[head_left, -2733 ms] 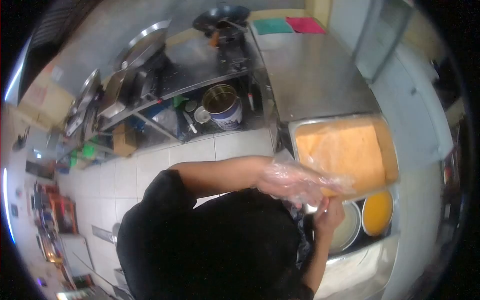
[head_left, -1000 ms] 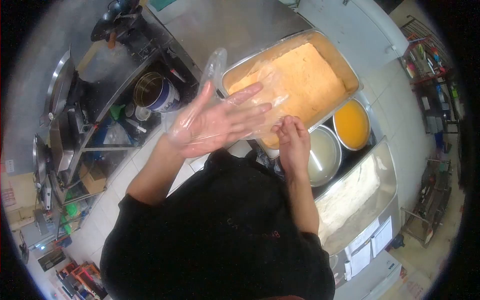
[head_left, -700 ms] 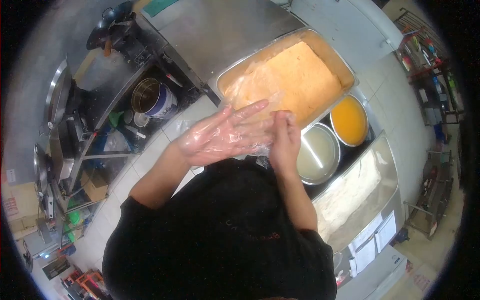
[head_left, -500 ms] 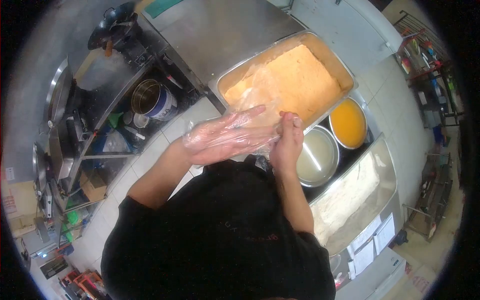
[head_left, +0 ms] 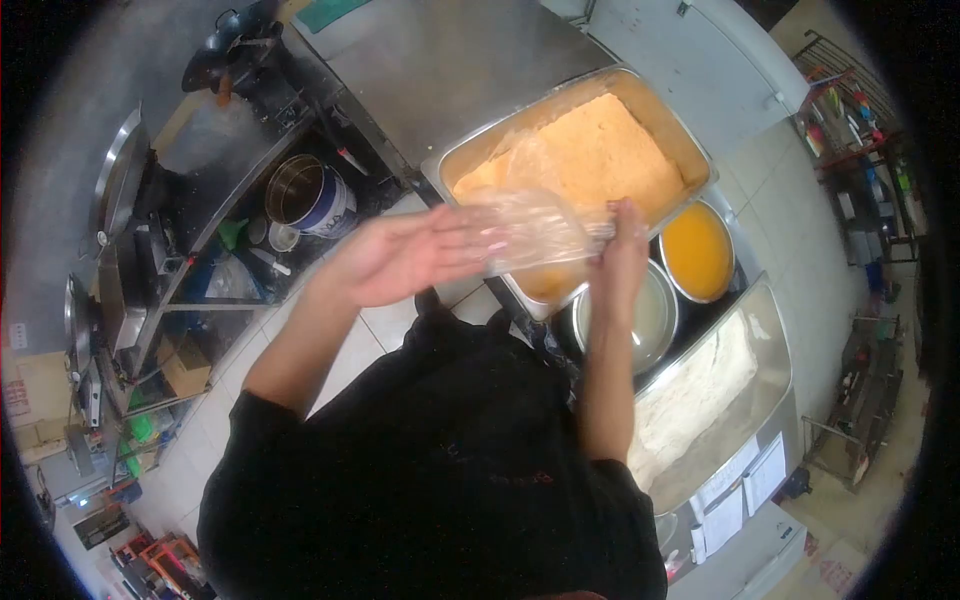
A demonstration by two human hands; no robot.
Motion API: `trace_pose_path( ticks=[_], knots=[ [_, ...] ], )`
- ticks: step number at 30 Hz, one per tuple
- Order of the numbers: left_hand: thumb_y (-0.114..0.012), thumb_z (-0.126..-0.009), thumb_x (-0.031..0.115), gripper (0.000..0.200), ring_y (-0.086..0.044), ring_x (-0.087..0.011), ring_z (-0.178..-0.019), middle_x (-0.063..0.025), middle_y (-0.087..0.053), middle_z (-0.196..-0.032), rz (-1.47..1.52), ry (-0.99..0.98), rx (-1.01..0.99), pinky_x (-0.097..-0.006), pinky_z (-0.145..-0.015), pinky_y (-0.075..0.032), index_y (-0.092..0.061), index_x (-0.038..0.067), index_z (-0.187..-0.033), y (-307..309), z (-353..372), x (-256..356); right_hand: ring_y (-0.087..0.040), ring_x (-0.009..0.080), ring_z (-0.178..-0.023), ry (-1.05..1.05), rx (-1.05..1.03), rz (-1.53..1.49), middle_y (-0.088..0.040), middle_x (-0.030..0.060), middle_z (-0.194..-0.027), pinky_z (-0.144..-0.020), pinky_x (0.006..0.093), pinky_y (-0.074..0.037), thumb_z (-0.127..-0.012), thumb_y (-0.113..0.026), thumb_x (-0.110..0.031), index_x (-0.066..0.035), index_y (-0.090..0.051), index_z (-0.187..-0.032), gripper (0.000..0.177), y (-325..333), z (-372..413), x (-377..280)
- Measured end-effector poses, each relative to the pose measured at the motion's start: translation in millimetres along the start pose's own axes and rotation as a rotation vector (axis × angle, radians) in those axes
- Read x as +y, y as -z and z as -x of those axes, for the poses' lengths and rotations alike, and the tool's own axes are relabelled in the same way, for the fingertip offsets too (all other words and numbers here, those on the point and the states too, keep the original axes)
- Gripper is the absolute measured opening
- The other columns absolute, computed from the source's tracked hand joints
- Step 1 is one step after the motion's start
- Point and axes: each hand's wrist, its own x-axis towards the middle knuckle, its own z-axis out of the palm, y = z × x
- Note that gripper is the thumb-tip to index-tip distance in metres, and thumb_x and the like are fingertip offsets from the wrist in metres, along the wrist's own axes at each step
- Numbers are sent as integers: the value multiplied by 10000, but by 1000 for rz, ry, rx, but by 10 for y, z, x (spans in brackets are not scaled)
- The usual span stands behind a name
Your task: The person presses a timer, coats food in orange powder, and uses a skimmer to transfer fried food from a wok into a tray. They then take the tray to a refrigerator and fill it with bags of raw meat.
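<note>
My left hand (head_left: 405, 255) has its fingers stretched out, with the fingertips at the loose end of a clear plastic glove (head_left: 545, 230). On the right, my right hand (head_left: 622, 245) grips the other end of that glove, which is stretched between both hands. Below them, a slab of orange dough-like food (head_left: 610, 145) lies in a deep metal tray (head_left: 693, 140). Thin clear film appears to lie on the slab's left part. The right hand is slightly blurred.
A bowl of orange liquid (head_left: 697, 250) and a bowl of pale liquid (head_left: 652, 315) stand beside the tray. White dough (head_left: 705, 390) fills much of another metal tray (head_left: 770, 350). To the left, a bucket (head_left: 325, 205) sits beneath a stove counter with woks (head_left: 120, 170).
The glove has slid off most of my left hand, leaving its palm bare. My right hand has moved right and slightly up, pulling the glove with it.
</note>
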Motion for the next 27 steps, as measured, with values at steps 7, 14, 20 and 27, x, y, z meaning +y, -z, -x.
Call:
trace_pose_path(
  ticks=[7, 14, 20, 27],
  knots=[
    [-483, -1029, 264, 381, -598, -323, -1211, -160, -638, -1270, -1165, -570, 559, -448, -1029, -470, -569, 21, -1310, 228, -633, -564, -710, 355, -860, 542, -184, 1388, -736, 184, -903, -774, 466, -532, -1021, -517, -428, -4, -699, -960, 465, 231, -1189, 198],
    [-555, -939, 199, 300, -627, -353, -1063, -149, -676, -1137, -2252, 93, 129, -428, -965, -488, -683, 121, -1199, 674, -1568, -844, -629, 371, -1159, 198, -452, 1788, -679, 250, -1176, -1001, 447, -473, -939, -550, -599, -19, -679, -1212, 654, -157, -1376, 204],
    [-640, -872, 258, 196, -631, -334, -865, -121, -664, -808, -1942, -636, 298, -436, -824, -500, -713, 109, -767, 873, -745, -466, -519, 75, -589, 402, -488, 668, -601, 11, -673, -518, 248, -390, -1014, -611, -292, -24, -710, -895, 309, -306, -953, 57],
    [-712, -876, 175, 602, -271, -432, -1470, -203, -352, -1555, -1386, -914, 911, -502, -1189, -291, -490, 155, -1435, 611, 2207, -769, -583, 100, -632, 12, -1008, 709, -665, 73, -923, -550, 254, -492, -1058, -515, -304, -15, -454, -1420, 468, -902, 1972, 1001]
  ],
)
